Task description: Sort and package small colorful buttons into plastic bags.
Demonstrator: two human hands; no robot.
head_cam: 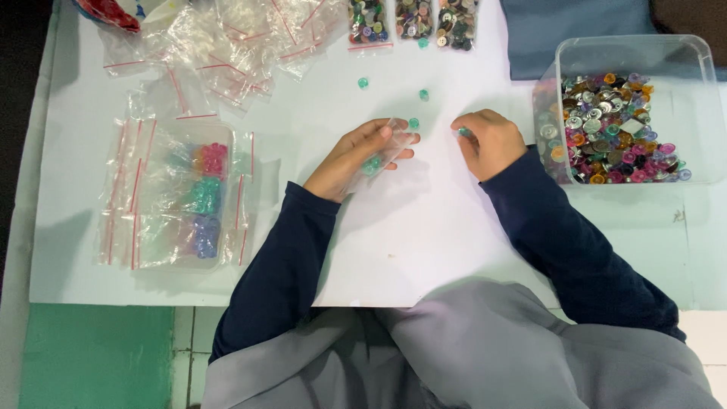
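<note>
My left hand (356, 155) holds a small clear zip bag (382, 151) with a few green buttons inside it. My right hand (491, 140) pinches one green button (463, 132) at its fingertips, a short way right of the bag's mouth. Three loose green buttons lie on the white table: one (413, 123) just beside the bag, one (423, 95) a little farther back, and one (363, 82) to the back left.
A clear tub (700, 106) of mixed coloured buttons stands at the right. A clear box (185, 250) with pink, green and purple buttons lies left under empty zip bags (219, 53). Filled button bags (413, 21) and a blue cloth (560, 26) lie at the back.
</note>
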